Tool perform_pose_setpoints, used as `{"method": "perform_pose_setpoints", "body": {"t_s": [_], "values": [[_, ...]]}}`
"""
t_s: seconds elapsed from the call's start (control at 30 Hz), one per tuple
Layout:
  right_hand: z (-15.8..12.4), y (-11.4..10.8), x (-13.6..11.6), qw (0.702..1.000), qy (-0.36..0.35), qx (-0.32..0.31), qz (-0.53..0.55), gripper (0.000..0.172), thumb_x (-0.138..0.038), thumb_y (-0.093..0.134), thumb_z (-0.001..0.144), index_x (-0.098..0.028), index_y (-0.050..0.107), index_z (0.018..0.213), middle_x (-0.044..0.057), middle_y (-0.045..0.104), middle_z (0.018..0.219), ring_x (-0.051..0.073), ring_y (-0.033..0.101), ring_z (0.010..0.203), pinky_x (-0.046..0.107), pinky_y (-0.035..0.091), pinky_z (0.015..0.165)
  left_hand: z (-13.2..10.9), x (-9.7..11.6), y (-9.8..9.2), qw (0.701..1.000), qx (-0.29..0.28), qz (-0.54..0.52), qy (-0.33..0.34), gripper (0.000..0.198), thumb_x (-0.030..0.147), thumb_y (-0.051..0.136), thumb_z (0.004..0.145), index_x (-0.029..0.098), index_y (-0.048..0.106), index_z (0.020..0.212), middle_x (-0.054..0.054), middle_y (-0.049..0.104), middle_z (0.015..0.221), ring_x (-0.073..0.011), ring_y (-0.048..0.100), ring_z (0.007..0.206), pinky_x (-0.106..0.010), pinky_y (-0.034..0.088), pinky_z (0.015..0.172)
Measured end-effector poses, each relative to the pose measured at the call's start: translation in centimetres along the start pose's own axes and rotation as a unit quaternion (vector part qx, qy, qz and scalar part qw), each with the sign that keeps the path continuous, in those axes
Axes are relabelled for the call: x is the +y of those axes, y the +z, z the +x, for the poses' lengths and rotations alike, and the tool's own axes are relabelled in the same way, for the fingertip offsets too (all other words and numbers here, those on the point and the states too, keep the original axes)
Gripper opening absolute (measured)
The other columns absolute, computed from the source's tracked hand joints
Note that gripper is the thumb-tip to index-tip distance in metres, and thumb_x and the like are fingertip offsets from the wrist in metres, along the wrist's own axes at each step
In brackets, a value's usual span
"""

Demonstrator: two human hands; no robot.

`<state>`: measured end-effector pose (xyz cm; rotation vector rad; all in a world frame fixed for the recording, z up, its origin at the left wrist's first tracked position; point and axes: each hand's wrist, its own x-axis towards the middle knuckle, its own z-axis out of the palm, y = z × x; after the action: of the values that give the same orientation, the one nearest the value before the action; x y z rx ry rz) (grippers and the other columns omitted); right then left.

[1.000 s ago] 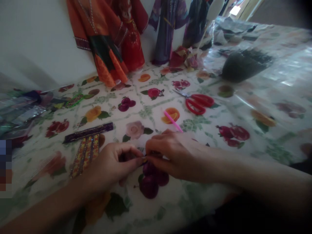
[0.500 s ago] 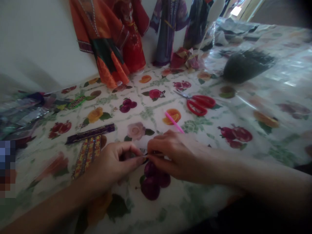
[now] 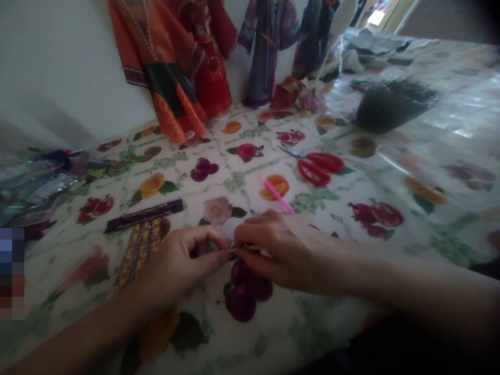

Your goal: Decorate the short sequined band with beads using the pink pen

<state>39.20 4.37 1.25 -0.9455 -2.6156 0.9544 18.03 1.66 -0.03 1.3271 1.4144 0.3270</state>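
Note:
My left hand and my right hand meet fingertip to fingertip above the plum print on the tablecloth. Each is closed in a pinch, and what lies between the fingers is too small and dim to name. A pink stick lies just beyond my right knuckles. Farther back rest scissors with red handles, blades pointing left. Beside my left wrist are a dark purple trim strip and a yellow patterned, beaded strip, partly covered by my forearm.
Dolls' robes stand along the wall: an orange one, a red one and a purple one. Clear plastic packets lie at the left. A dark green bundle sits at the back right on the fruit-print tablecloth.
The fingertips of both hands have shifted very slightly while staying pinched together. The view has moved a little; the things on the table lie as before.

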Motion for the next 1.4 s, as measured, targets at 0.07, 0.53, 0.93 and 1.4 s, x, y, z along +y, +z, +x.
{"method": "perform_pose_setpoints", "body": {"t_s": [0.07,0.53,0.93,1.4], "values": [[-0.1,0.0,0.1,1.000,-0.008,0.010,-0.003,0.012,-0.016,0.053,0.091,-0.014,0.060,0.081,0.001,0.061,0.078,0.010,0.052,0.067,0.025,0.034,0.064,-0.1,0.2,-0.1,1.000,0.001,0.004,0.014,0.034,0.052,0.070,0.079,0.021,0.068,0.094,-0.001,0.065,0.076,-0.0137,0.056,0.062,-0.021,0.041,0.053],[-0.2,-0.2,-0.3,1.000,-0.017,-0.013,0.002,0.012,-0.015,0.053,0.092,-0.015,0.058,0.081,0.002,0.060,0.079,0.012,0.055,0.071,0.027,0.039,0.070,-2.0,1.8,-1.6,0.949,0.095,0.261,0.150,0.031,0.049,0.067,0.083,0.033,0.073,0.108,0.000,0.075,0.101,-0.0230,0.068,0.085,-0.027,0.048,0.072],[-0.1,0.3,-0.3,1.000,-0.024,-0.009,-0.017,0.011,-0.015,0.053,0.091,-0.015,0.058,0.081,0.002,0.060,0.078,0.013,0.054,0.070,0.028,0.039,0.071,-1.0,1.0,-0.4,0.992,-0.047,0.095,0.068,0.025,0.040,0.053,0.093,0.021,0.067,0.085,0.003,0.064,0.061,-0.0137,0.061,0.056,-0.022,0.044,0.056],[-0.3,0.0,-0.2,0.999,-0.006,0.044,0.014,0.008,-0.020,0.055,0.091,-0.016,0.061,0.093,0.000,0.062,0.077,0.013,0.055,0.071,0.027,0.038,0.068,-0.8,1.2,-0.3,0.998,0.005,0.034,0.044,0.024,0.044,0.061,0.088,0.021,0.069,0.088,0.001,0.066,0.060,-0.0144,0.062,0.057,-0.022,0.046,0.055]]}}
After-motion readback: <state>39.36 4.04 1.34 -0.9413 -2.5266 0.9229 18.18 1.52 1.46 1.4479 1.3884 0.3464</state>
